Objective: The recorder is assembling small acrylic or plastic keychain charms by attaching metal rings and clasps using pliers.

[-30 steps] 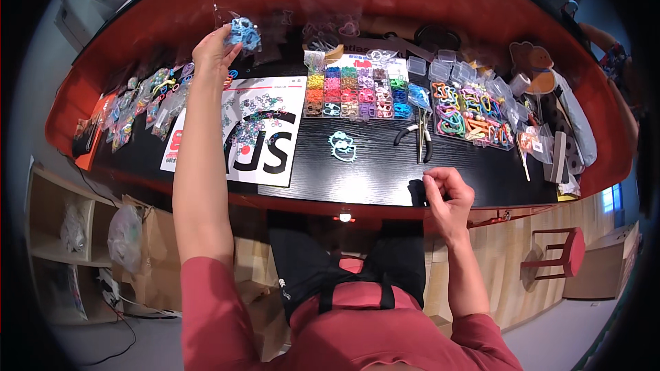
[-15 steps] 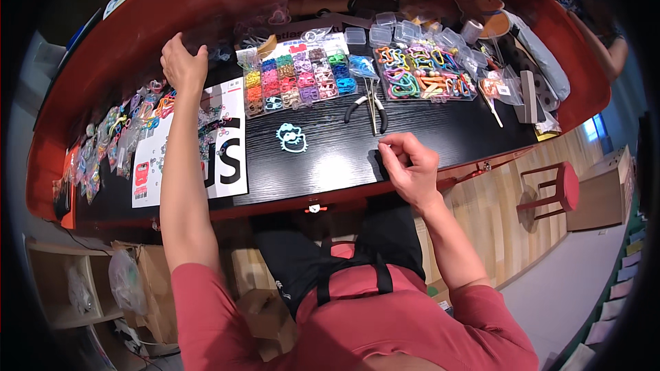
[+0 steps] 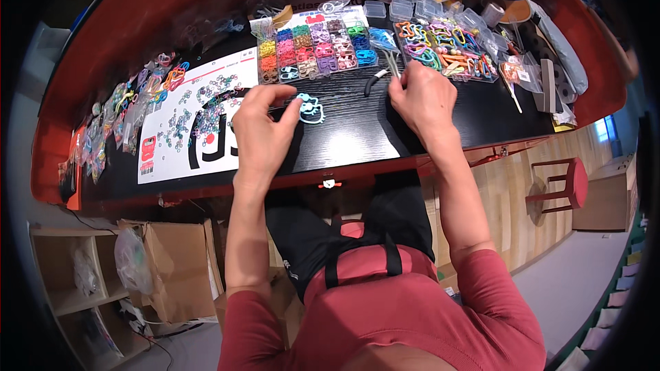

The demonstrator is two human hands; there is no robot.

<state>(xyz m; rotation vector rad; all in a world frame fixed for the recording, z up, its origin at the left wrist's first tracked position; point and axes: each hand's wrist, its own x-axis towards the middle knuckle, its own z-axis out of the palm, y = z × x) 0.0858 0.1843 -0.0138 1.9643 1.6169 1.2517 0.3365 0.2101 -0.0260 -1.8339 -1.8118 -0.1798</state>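
Glossy black wooden table [image 3: 357, 141] — clear plastic bead box [image 3: 313, 51].

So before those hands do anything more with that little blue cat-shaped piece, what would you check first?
1. Left hand at the blue cat-shaped piece: ok, fingertips touch it.
2. Piece flat on the black table: ok.
3. Right hand holds a thin tool: ok, though grip detail is unclear.
4. Bead organiser box within reach: ok, just behind.
5. Black-handled pliers clear of hands: ok.
6. Piece's ring open or closed: cannot tell.

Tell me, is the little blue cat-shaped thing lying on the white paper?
No, the blue cat-shaped piece lies on the bare black table, to the right of the white sheet, by the left hand.
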